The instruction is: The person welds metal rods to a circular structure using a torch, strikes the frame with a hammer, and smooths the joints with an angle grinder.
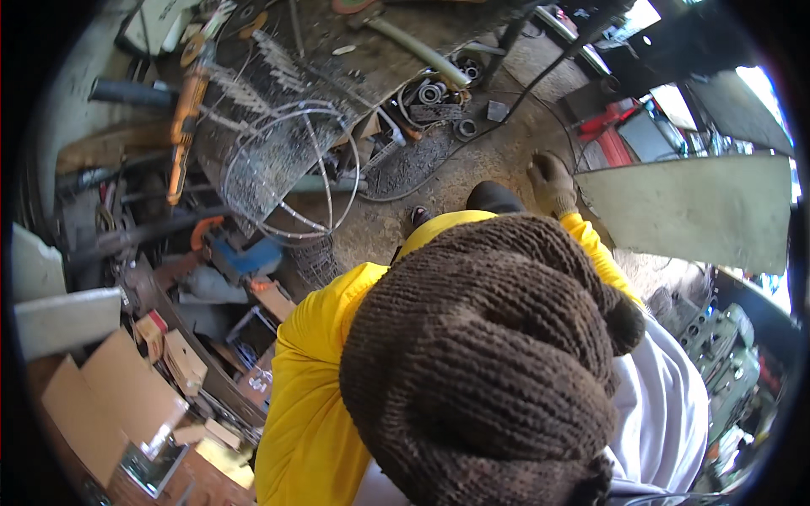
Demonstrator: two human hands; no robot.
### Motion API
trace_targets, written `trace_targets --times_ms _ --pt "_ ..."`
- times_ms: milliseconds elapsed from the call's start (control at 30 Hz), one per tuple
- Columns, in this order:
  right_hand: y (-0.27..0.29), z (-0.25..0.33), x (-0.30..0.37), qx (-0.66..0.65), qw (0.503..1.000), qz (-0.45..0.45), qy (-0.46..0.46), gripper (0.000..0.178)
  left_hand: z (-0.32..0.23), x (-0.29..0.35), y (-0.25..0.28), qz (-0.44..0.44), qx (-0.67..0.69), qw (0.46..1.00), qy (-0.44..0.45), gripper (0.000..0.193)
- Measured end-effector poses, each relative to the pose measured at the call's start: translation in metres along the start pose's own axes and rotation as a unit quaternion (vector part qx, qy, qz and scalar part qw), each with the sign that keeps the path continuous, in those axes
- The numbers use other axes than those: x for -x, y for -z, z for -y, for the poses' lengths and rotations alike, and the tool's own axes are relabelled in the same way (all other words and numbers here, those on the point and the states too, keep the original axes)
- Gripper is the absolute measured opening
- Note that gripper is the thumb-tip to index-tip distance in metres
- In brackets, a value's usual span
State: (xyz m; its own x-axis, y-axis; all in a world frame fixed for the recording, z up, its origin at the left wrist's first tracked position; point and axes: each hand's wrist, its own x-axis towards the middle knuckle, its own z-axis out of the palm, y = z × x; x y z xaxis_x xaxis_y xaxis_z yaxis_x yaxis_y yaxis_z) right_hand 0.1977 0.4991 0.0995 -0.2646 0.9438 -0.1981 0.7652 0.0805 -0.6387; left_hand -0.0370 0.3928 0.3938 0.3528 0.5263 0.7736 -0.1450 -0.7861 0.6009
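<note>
A large mass of dark brown ribbed knit [481, 363] fills the lower middle, very close to the camera. It looks like the knit glove of my left hand, but its fingers cannot be told apart and anything under it is hidden. A yellow sleeve [316, 388] lies beside it on the left. My right hand [553, 184], in a dirty tan-brown knit glove, reaches forward from a yellow sleeve at the right. Its fingers are a little apart with nothing visible between them. The nearest thing to it is a large pale flat panel [688, 211].
A round wire frame [291, 169] leans by a metal table [363, 63] at the far left. An orange power tool [187, 118] and a hammer [418, 52] lie near it. Bearings [432, 91] and a dark cable cover the ground. Cardboard [122, 388] lies at the near left.
</note>
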Motion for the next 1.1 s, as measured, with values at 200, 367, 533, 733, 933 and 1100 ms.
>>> trace_targets --times_ms 200,367,533,733,933,1100 --pt "0.023 0.135 -0.077 -0.118 0.959 -0.111 0.234 0.033 0.013 0.0 0.009 -0.06 -0.054 0.997 0.009 0.033" --pt "0.028 0.188 -0.126 -0.185 0.895 -0.069 0.399 0.034 0.031 -0.001 0.031 -0.145 -0.156 0.976 0.047 0.032" --pt "0.047 0.193 -0.156 -0.156 0.897 0.059 0.409 0.039 0.019 0.017 0.082 -0.334 -0.3 0.873 0.194 0.029" --pt "0.046 0.176 -0.167 -0.175 0.877 0.14 0.424 0.036 -0.041 0.099 0.205 -0.484 -0.536 0.585 0.369 0.025" --pt "0.048 0.171 -0.146 -0.166 0.912 0.135 0.351 0.031 -0.065 0.197 0.355 -0.342 -0.613 0.465 0.54 0.056" --pt "0.039 0.151 -0.125 -0.11 0.929 0.033 0.351 0.03 -0.034 0.241 0.424 -0.149 -0.615 0.388 0.67 0.073"
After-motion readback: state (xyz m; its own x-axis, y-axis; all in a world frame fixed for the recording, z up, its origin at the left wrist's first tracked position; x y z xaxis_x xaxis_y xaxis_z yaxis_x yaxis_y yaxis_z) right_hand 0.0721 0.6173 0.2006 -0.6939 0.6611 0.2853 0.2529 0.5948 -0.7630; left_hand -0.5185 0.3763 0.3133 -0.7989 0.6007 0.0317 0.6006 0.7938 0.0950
